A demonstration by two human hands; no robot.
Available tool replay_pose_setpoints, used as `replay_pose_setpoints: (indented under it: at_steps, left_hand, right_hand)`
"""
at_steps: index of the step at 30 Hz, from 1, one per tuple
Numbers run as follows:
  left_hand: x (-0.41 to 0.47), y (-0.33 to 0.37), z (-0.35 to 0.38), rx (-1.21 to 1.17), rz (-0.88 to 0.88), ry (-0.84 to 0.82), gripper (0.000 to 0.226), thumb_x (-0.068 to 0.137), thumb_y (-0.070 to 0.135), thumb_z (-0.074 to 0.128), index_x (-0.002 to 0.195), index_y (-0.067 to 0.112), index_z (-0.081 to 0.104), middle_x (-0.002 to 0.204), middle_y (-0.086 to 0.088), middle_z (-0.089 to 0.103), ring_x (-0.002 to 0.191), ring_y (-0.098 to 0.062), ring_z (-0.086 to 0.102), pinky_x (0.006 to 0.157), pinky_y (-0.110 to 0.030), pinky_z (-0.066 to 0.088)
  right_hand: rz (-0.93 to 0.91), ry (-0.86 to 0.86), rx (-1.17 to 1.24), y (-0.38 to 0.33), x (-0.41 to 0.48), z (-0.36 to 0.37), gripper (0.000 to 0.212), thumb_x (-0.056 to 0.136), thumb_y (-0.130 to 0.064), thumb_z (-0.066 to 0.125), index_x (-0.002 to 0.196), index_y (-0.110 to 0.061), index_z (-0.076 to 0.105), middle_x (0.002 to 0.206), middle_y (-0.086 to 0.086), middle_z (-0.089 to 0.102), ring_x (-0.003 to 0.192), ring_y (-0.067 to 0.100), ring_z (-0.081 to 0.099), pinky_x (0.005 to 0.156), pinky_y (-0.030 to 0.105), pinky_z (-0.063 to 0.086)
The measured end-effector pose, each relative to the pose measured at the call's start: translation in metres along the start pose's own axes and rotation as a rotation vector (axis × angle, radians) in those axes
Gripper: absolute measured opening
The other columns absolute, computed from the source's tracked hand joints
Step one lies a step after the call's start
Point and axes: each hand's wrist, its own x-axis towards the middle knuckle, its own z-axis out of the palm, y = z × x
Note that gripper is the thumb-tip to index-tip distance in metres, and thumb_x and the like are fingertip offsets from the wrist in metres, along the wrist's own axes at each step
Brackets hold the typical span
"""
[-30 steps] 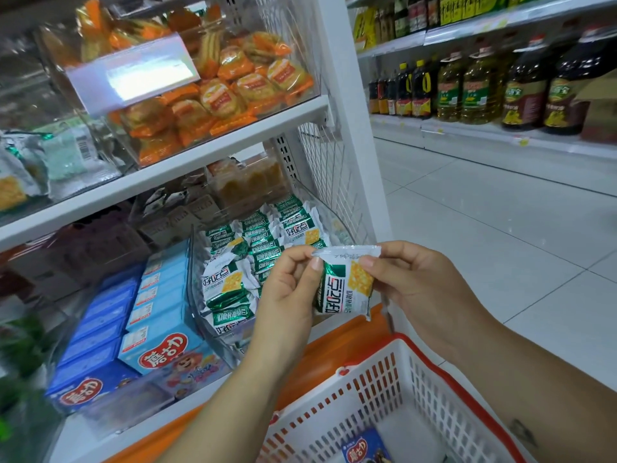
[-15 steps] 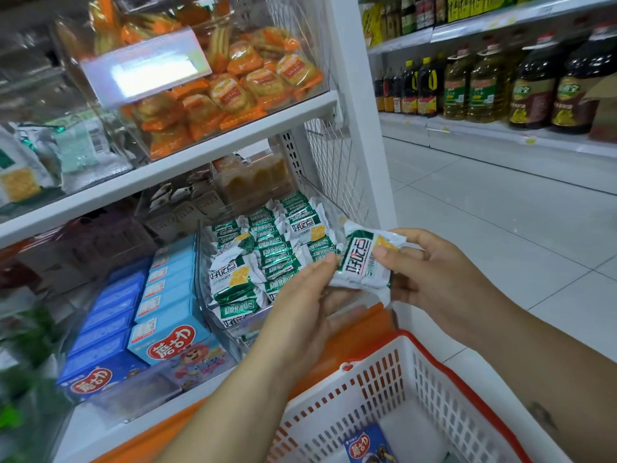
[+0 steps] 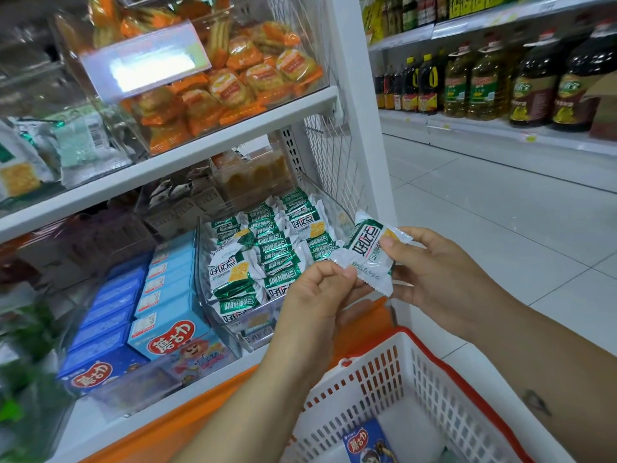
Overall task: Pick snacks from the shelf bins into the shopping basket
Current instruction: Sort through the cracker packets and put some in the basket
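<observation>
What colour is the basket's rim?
Red, on a white basket; shows best in the head view.

Both forearms enter my feed from below. Left hand [image 3: 317, 292] pinches one corner of the cracker packet [image 3: 363, 243]; right hand [image 3: 434, 272] grips its other end, thumb on top.

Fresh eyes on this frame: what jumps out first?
Centre: a green-and-white snack packet pinched by both hands, left hand at its lower corner, right hand at its upper end. Behind it, a clear bin full of the same packets; lower right, the white red-rimmed basket.
</observation>
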Motion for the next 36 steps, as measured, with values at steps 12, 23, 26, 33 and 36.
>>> replay_pose_setpoints:
  at_steps: [12, 23, 26, 33, 36]
  left_hand:
    - [0.008, 0.014, -0.023, -0.058, -0.237, -0.065, 0.046, 0.081, 0.043, 0.052, 0.105, 0.007, 0.065, 0.098, -0.016, 0.073, 0.080, -0.020, 0.072, 0.074, -0.042, 0.059]
    - [0.001, 0.005, -0.039, 0.163, 0.001, -0.129, 0.045, 0.088, -0.011, 0.050, 0.122, 0.017, 0.057, 0.104, -0.004, 0.072, 0.081, -0.011, 0.069, 0.067, -0.022, 0.056]
    - [0.000, 0.004, -0.039, 0.160, 0.029, -0.146, 0.049, 0.088, -0.014, 0.048, 0.125, 0.016, 0.054, 0.101, 0.000, 0.073, 0.076, -0.006, 0.067, 0.062, -0.015, 0.051]
    - [-0.002, -0.004, -0.038, 0.173, 0.081, -0.172, 0.048, 0.076, -0.001, 0.057, 0.120, 0.018, 0.056, 0.106, -0.002, 0.073, 0.094, -0.015, 0.069, 0.072, -0.021, 0.054]
    - [-0.002, -0.003, -0.037, 0.170, 0.088, -0.162, 0.045, 0.078, -0.004, 0.057, 0.119, 0.016, 0.056, 0.104, -0.004, 0.073, 0.091, -0.015, 0.070, 0.070, -0.020, 0.054]
  right_hand:
    - [-0.561, -0.124, -0.743, -0.005, -0.019, 0.011, 0.028, 0.077, -0.016, 0.075, 0.087, -0.037, 0.058, 0.103, -0.016, 0.068, 0.097, -0.006, 0.062, 0.077, 0.009, 0.049]
    - [-0.015, -0.092, -0.431, 0.009, -0.001, 0.006, 0.023, 0.081, -0.035, 0.069, 0.098, -0.020, 0.072, 0.095, -0.004, 0.074, 0.093, 0.016, 0.069, 0.091, 0.042, 0.054]
    - [0.046, -0.111, -0.305, 0.010, -0.001, 0.005, 0.017, 0.084, -0.026, 0.067, 0.095, -0.013, 0.073, 0.094, 0.004, 0.074, 0.096, 0.023, 0.069, 0.093, 0.041, 0.053]
    - [0.031, -0.001, -0.319, 0.016, 0.000, 0.008, 0.020, 0.088, -0.030, 0.063, 0.080, -0.013, 0.072, 0.087, 0.005, 0.074, 0.094, 0.029, 0.068, 0.093, 0.047, 0.052]
    - [0.007, -0.007, -0.319, 0.014, -0.001, 0.008, 0.021, 0.090, -0.030, 0.062, 0.080, -0.014, 0.071, 0.087, 0.003, 0.074, 0.092, 0.026, 0.068, 0.090, 0.047, 0.054]
